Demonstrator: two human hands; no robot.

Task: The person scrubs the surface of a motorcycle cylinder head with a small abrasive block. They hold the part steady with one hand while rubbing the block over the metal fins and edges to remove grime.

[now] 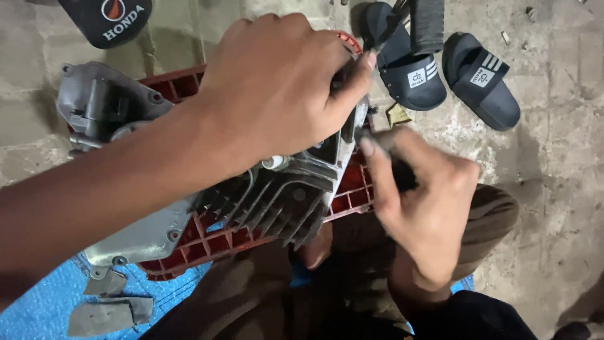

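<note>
Right hand is nearest the camera, over the lap, fingers curled shut on a dark tool handle; index fingertip and thumb pinch forward toward the engine's end face. The tool's tip is hidden behind the fingers, so contact with the metal cannot be told. Left hand reaches in from the left side of the view, palm down on top of the engine, fingers wrapped over its far upper edge and closed on it; thumb and forefinger also seem to pinch a thin dark rod that runs up and away.

The engine lies just left of the right fingertips and directly under the left fingers. Its long axis runs from lower left to upper right, finned cylinder end toward the right hand, grey case end well beyond the left wrist. Right hand is nearer the end face; left hand holds the body.

Under the engine: red plastic crate. Below left: blue sheet with grey gasket scraps. Past both hands, on concrete: two dark slippers.
</note>
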